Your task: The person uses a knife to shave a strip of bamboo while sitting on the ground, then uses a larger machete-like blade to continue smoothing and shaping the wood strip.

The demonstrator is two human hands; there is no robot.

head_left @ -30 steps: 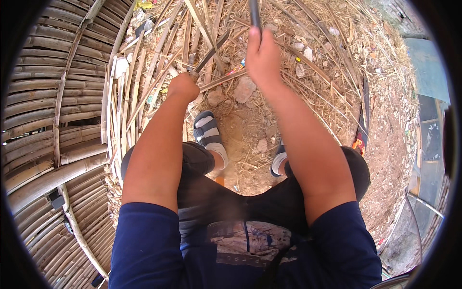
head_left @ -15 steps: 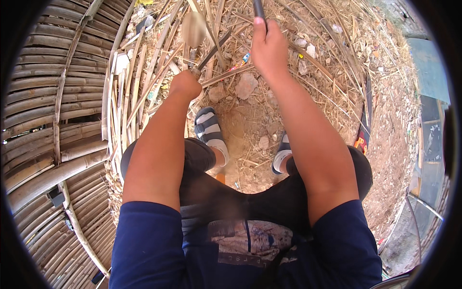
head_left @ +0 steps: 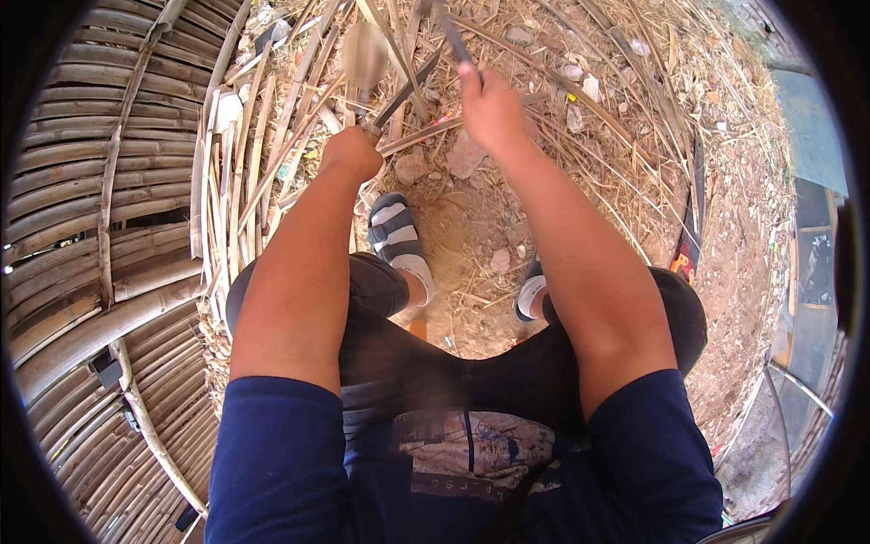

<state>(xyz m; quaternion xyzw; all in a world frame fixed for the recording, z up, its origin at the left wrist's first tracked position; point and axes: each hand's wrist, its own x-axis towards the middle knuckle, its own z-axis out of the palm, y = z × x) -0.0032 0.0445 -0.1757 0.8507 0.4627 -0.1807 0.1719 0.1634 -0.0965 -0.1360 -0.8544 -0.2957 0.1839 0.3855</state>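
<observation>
My left hand is closed around the handle of a knife. Its long dark blade slants up and to the right, crossing a pale split bamboo strip. Farther right, my right hand grips a dark rod-like tool handle, thumb laid along it. That tool leans up and left, and its far end is blurred near the top edge, so its kind is unclear. The two hands are apart, with the knife blade between them.
Split bamboo strips and straw lie over the dirt ahead and left. Stones sit beyond my sandalled feet. A bamboo slat wall rises at the left; a red-and-black object lies beside my right knee.
My right hand has come left and slightly nearer, and its tool now tilts left toward the knife. The left hand and knife have barely shifted.
</observation>
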